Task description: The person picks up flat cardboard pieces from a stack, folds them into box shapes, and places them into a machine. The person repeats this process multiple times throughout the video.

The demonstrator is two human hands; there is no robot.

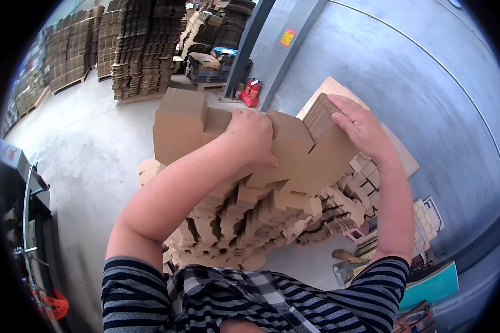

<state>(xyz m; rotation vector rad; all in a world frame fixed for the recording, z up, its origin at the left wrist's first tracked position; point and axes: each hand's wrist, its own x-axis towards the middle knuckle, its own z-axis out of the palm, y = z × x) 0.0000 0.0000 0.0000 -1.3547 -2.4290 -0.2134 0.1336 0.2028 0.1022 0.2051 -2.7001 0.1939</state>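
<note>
A thick bundle of brown die-cut cardboard blanks [178, 125] stands above a tall pile of similar blanks [236, 222]. My left hand [253, 136] is closed over a notch in the middle of the bundle's top edge, thumb down against the near face and fingertips hidden behind. At the right end, where the layered sheet edges show, my right hand [358, 122] grips the bundle's corner. Its thumb lies near the layered edges and its fingers run along the end. Whether the bundle rests on the pile or is lifted, I cannot tell.
Tall cardboard stacks [144, 50] stand on pallets at the far left. Red fire extinguishers [251, 91] sit by a grey post [250, 44]. A pale board [400, 147] leans by the right wall. Black equipment with a metal rail [28, 205] is at the left.
</note>
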